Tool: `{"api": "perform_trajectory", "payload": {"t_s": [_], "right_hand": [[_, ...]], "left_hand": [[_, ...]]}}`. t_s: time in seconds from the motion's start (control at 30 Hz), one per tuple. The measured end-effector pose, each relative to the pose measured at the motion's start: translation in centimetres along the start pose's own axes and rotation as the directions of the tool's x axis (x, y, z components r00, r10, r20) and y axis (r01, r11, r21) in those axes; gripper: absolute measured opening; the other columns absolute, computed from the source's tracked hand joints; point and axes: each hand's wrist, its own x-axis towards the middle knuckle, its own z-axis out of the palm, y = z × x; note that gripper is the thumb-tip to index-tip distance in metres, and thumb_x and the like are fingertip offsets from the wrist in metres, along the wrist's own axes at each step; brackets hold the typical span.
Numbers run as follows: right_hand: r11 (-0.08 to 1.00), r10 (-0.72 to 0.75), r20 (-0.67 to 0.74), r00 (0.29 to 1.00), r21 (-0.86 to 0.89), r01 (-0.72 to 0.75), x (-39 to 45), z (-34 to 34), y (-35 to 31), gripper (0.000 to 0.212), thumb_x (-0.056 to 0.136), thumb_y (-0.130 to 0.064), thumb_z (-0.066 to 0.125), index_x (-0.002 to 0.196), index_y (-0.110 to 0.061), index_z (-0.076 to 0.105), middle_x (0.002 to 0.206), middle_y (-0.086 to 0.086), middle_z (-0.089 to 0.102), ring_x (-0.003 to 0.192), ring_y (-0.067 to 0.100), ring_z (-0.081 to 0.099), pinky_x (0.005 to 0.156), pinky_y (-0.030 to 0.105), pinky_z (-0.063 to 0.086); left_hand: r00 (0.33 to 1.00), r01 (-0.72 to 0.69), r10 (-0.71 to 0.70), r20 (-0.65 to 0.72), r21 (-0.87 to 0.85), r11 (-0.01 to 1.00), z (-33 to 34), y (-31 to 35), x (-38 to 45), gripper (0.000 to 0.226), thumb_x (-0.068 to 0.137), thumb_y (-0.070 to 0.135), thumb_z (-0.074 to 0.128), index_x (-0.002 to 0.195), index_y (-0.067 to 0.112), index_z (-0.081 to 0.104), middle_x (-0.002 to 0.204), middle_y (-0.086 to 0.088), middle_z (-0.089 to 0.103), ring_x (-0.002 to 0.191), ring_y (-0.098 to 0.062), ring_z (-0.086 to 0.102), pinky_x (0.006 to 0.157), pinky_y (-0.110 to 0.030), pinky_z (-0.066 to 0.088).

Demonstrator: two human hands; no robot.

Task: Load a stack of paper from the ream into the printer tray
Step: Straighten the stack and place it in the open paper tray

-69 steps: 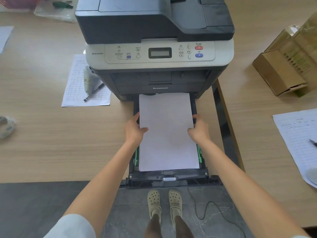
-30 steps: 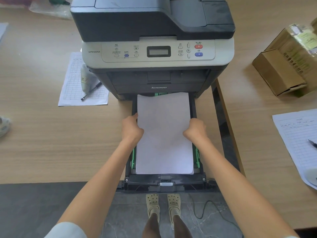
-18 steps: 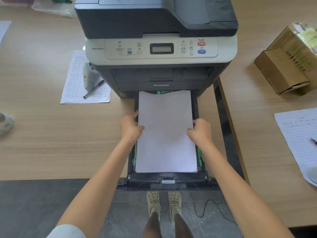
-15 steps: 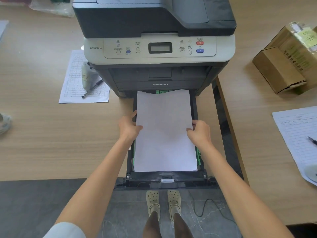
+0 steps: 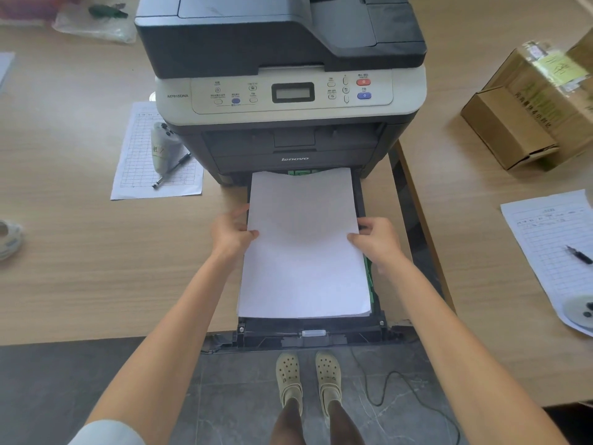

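Observation:
A white paper stack [image 5: 303, 252] lies over the pulled-out black printer tray [image 5: 311, 335], which juts from the base of the grey and black printer [image 5: 288, 91]. My left hand [image 5: 229, 236] grips the stack's left edge, thumb on top. On the right edge sits my right hand [image 5: 377, 240], gripping the same way. The stack's far end reaches just under the printer's front; its near end lies slightly above the tray's front wall. Green guides [image 5: 369, 277] show along the tray's right side.
A gridded sheet [image 5: 141, 175] with a pen and small bottle lies left of the printer. A cardboard box [image 5: 539, 110] stands at the right, a lined form [image 5: 552, 245] with a pen below it. Tape roll [image 5: 8, 239] at far left. A gap separates the two desks.
The stack has shifted slightly within the tray while both hands kept their grip on its sides. The view has moved a little; the tray stays pulled out.

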Motion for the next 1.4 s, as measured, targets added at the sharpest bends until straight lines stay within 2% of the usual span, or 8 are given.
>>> {"api": "perform_trajectory", "payload": {"t_s": [0.27, 0.4, 0.53, 0.87, 1.03, 1.2, 1.33, 1.4], "right_hand": [[0.989, -0.052, -0.029, 0.998, -0.137, 0.048, 0.0, 0.4, -0.2, 0.024, 0.084, -0.003, 0.063, 0.107, -0.007, 0.067, 0.095, 0.015, 0.071, 0.089, 0.031, 0.066, 0.067, 0.023, 0.048], [0.964, -0.038, -0.053, 0.998, -0.263, 0.022, 0.4, 0.7, 0.3, 0.019, 0.084, -0.001, 0.061, 0.102, -0.003, 0.068, 0.099, 0.012, 0.07, 0.079, 0.021, 0.059, 0.066, 0.026, 0.047], [0.934, 0.001, -0.075, 0.997, -0.357, -0.028, 0.5, 1.2, 0.3, 0.017, 0.084, -0.002, 0.06, 0.099, 0.003, 0.065, 0.098, 0.019, 0.068, 0.086, 0.03, 0.064, 0.08, 0.042, 0.056], [0.882, 0.01, -0.043, 0.999, -0.47, -0.029, 0.1, 1.3, -0.7, 0.009, 0.086, -0.001, 0.056, 0.094, 0.002, 0.06, 0.096, 0.019, 0.063, 0.086, 0.03, 0.061, 0.077, 0.042, 0.057], [0.837, -0.039, -0.082, 0.996, -0.547, -0.012, -0.2, 0.7, -1.0, 0.007, 0.088, -0.001, 0.054, 0.092, 0.0, 0.06, 0.094, 0.017, 0.063, 0.089, 0.032, 0.061, 0.074, 0.04, 0.055], [0.853, -0.035, -0.009, 0.999, -0.522, 0.025, -0.7, -0.9, -0.6, 0.031, 0.087, -0.004, 0.059, 0.118, -0.003, 0.062, 0.121, 0.015, 0.063, 0.11, 0.031, 0.059, 0.09, 0.036, 0.049], [0.893, -0.071, 0.022, 0.997, -0.445, 0.074, -1.3, -1.3, 0.0, 0.029, 0.086, 0.0, 0.058, 0.114, -0.005, 0.066, 0.116, 0.015, 0.067, 0.107, 0.027, 0.061, 0.093, 0.034, 0.049], [0.897, -0.078, 0.031, 0.996, -0.433, 0.084, -1.7, -1.4, 0.5, 0.026, 0.086, -0.001, 0.059, 0.111, -0.005, 0.067, 0.114, 0.015, 0.068, 0.104, 0.027, 0.063, 0.094, 0.036, 0.051]], "left_hand": [[1.0, -0.016, 0.017, -0.02, 0.082, 0.997, 0.9, -0.3, 0.1, 0.064, 0.074, -0.006, 0.067, 0.131, 0.016, 0.05, 0.075, -0.012, 0.068, 0.075, -0.026, 0.067, 0.079, -0.032, 0.053], [0.998, -0.058, 0.053, 0.025, 0.211, 0.976, 2.2, -1.0, 0.2, 0.066, 0.077, -0.003, 0.066, 0.136, 0.014, 0.043, 0.056, -0.01, 0.052, 0.058, -0.021, 0.051, 0.096, -0.035, 0.048], [0.998, -0.059, 0.062, -0.002, 0.291, 0.955, 2.7, -1.4, 0.3, 0.067, 0.078, -0.003, 0.065, 0.138, 0.016, 0.041, 0.049, -0.001, 0.038, 0.052, -0.018, 0.041, 0.076, -0.02, 0.038], [0.998, -0.068, 0.063, 0.026, 0.348, 0.935, 2.8, -1.3, 0.6, 0.067, 0.078, -0.002, 0.065, 0.138, 0.015, 0.041, 0.049, -0.001, 0.037, 0.046, -0.016, 0.037, 0.073, -0.022, 0.04], [0.999, -0.03, 0.032, -0.002, 0.318, 0.947, 1.7, -0.6, 0.6, 0.062, 0.081, -0.001, 0.06, 0.138, 0.014, 0.041, 0.073, -0.014, 0.063, 0.071, -0.021, 0.056, 0.071, -0.028, 0.043], [0.997, -0.07, 0.073, 0.0, 0.295, 0.953, 0.9, -0.5, -0.1, 0.057, 0.08, -0.007, 0.054, 0.135, 0.009, 0.046, 0.091, -0.025, 0.071, 0.083, -0.028, 0.064, 0.086, -0.035, 0.052], [0.99, -0.142, 0.133, 0.049, 0.373, 0.917, 1.0, -0.7, -0.7, 0.028, 0.081, -0.008, 0.052, 0.085, 0.015, 0.066, 0.106, -0.019, 0.07, 0.066, -0.019, 0.053, 0.069, -0.025, 0.047], [0.987, -0.162, 0.143, 0.078, 0.396, 0.904, 1.0, -1.3, -1.0, 0.033, 0.082, -0.009, 0.051, 0.101, 0.013, 0.067, 0.1, -0.019, 0.069, 0.069, -0.02, 0.051, 0.062, -0.02, 0.043]]}}
